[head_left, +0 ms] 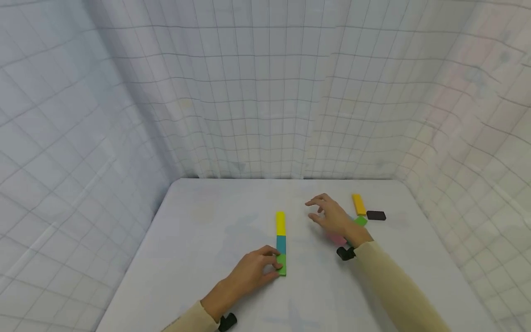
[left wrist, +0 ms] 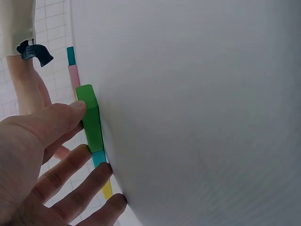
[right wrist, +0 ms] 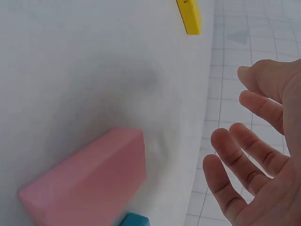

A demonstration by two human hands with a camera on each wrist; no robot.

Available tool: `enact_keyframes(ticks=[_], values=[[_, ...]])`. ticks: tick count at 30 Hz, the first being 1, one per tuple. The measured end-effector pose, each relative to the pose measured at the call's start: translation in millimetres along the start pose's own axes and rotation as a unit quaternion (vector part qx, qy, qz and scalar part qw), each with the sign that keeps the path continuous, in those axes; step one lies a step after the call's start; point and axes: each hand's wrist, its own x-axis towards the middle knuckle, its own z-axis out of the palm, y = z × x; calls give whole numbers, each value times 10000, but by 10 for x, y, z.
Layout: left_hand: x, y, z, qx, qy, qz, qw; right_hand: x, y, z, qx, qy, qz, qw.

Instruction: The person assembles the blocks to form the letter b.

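Note:
A green block (head_left: 281, 265), a blue block (head_left: 281, 244) and a yellow block (head_left: 280, 223) lie end to end in a straight row on the white table (head_left: 199, 230). At the near end of that row, my left hand (head_left: 254, 268) holds the green block (left wrist: 91, 117) between thumb and fingers. Its other fingers spread beside the row in the left wrist view. My right hand (head_left: 332, 216) hovers over the table to the right of the row, fingers loosely bent and holding nothing. Under the right wrist lies a pink block (right wrist: 94, 181), partly hidden in the head view.
Right of the right hand are an orange-yellow block (head_left: 358, 204), a black block (head_left: 376, 215) and another green block (head_left: 361, 221). A teal block (right wrist: 135, 220) sits by the pink one. White gridded curtains (head_left: 265, 92) enclose the table at the back and sides.

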Motion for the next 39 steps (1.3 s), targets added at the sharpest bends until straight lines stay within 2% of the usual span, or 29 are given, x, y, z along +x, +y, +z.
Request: enact_keyframes(ticks=[5,15,22,28,32,39], values=[[-17,23,32,-95,-32,47,9999,-95,177,-104,-89,203,98,9997],[-27,71,39,32,29,9,10000,-240,489,-357,-112,441,449,9980],[-24,56,44,-18,43,-18,10000,-291,739,-461,-213,644,606,9959],[-22,44,53,8,59,-8,10000,-342,895,-584,-368,442,839,9948],[-20,42,51,-26,80,3,10000,-396,1000,-659,-276,262,947,9948],[-16,42,48,-53,22,-131,9999,-462,1211,-730,-145,105,936,9955]])
